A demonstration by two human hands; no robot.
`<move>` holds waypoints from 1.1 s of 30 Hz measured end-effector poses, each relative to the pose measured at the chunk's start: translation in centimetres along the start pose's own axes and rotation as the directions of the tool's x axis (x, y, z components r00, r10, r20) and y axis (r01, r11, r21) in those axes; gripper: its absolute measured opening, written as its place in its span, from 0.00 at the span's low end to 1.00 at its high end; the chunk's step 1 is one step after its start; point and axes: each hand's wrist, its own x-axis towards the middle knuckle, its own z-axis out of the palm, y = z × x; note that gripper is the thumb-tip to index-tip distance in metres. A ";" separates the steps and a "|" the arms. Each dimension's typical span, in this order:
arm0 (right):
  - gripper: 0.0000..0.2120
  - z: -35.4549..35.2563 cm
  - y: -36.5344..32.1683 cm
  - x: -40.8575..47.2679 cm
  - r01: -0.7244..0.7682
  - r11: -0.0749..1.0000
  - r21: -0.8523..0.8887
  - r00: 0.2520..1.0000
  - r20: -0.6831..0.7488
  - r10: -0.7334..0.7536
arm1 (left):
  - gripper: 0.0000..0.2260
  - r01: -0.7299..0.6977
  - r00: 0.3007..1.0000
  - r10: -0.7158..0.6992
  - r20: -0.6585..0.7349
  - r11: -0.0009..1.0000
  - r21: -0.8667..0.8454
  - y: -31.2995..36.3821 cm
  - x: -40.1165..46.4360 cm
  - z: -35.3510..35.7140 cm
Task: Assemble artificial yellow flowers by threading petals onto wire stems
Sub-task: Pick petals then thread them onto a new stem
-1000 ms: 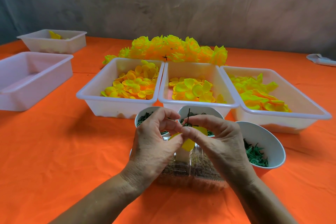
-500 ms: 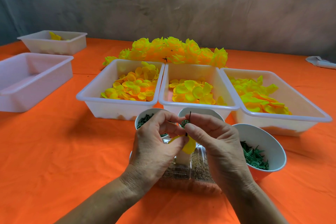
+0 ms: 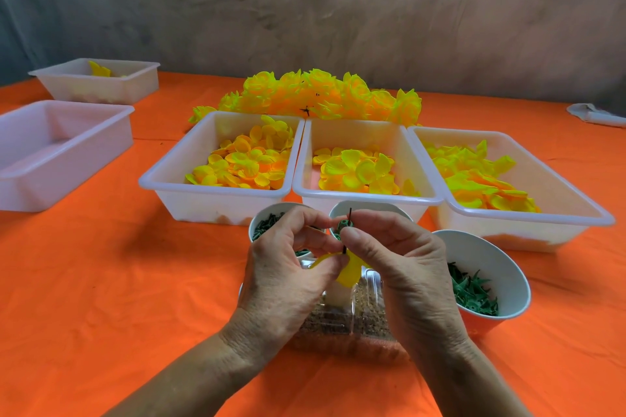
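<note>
A thin dark wire stem [image 3: 349, 213] is held upright between both hands, just in front of the middle petal tray [image 3: 367, 196]. The left hand [image 3: 288, 267] is curled, its thumb and fingers pinching a yellow petal [image 3: 349, 272] at the lower part of the wire. The right hand [image 3: 403, 267] is curled too, its thumb and forefinger pinched on a small green calyx piece [image 3: 342, 224] that sits on the wire. Compared with a second ago, the green piece, which was not then visible on the wire, is now seen threaded over the tip, and more bare wire is exposed above the fingers. This is judged to mean that the petal has been seated and the green backing is being slid down behind it. The piece is probably to be pushed on until it touches the petal. Behind the trays a heap of finished yellow flowers [image 3: 325, 95] is laid on the orange worktop [image 3: 118, 281].
</note>
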 end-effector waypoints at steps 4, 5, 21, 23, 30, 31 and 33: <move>0.09 0.1 -0.1 0.3 0.009 0.999 -0.032 1.000 -0.026 -0.010 | 0.16 0.011 1.000 -0.011 0.005 1.000 0.007 0.1 0.0 0.1; 0.09 0.1 -0.1 0.4 0.008 0.999 -0.042 0.999 -0.036 -0.009 | 0.16 0.010 1.000 -0.010 0.005 1.000 0.012 0.1 0.0 0.1; 0.09 1.1 -0.7 0.5 0.022 0.999 0.038 0.997 -0.077 -0.019 | 0.16 0.009 1.000 -0.009 0.001 0.999 0.043 0.0 -0.1 0.1; 0.10 1.0 -0.7 0.5 0.016 0.999 0.047 0.997 -0.078 -0.012 | 0.16 0.008 1.000 -0.007 -0.004 0.999 0.046 0.0 -0.1 0.1; 0.10 0.8 -0.5 0.5 0.008 0.998 0.062 0.998 -0.065 -0.004 | 0.16 0.009 1.000 -0.009 -0.004 0.999 0.045 0.1 -0.1 0.1; 0.10 0.8 -0.5 0.5 0.005 0.998 0.060 0.998 -0.063 -0.001 | 0.16 0.010 1.000 -0.010 -0.004 0.999 0.044 0.1 -0.2 0.1; 0.11 0.7 -0.5 0.5 -0.002 0.999 0.049 0.998 -0.059 0.005 | 0.15 0.013 1.000 -0.013 -0.003 0.999 0.043 0.2 -0.2 0.2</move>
